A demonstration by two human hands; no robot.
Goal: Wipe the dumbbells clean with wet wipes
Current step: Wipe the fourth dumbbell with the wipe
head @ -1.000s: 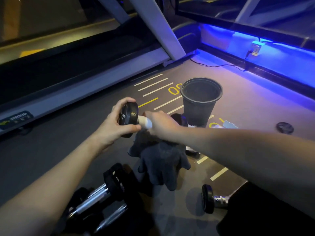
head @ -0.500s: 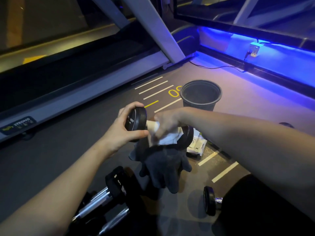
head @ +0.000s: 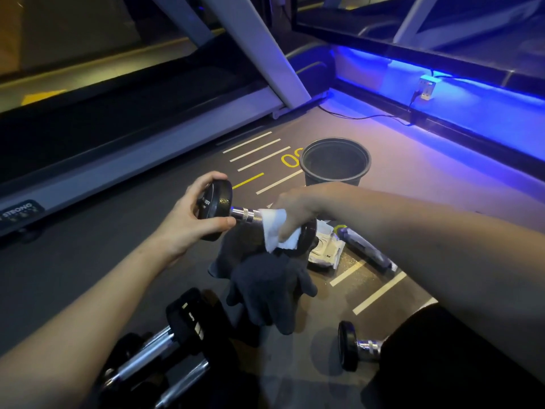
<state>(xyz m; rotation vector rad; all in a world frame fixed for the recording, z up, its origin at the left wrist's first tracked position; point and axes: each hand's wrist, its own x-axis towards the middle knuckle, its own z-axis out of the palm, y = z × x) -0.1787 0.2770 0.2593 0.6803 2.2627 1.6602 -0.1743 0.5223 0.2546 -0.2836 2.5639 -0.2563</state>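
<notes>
Centre of frame: small black-ended dumbbell with chrome handle [head: 236, 214], held off the floor. Left hand [head: 188, 222] grasps its left disc; right hand [head: 295, 214] clenches a white wet wipe [head: 274, 228] around the handle. Black round bin [head: 334, 163] above.

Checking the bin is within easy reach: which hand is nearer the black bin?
Right. The right hand, wiping the dumbbell handle, sits just below the black bin; the left hand holds the far end.

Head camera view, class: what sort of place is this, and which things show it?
Most likely a gym: a treadmill beside the floor mat, dumbbells lying about, and painted distance markings on the floor.
</notes>
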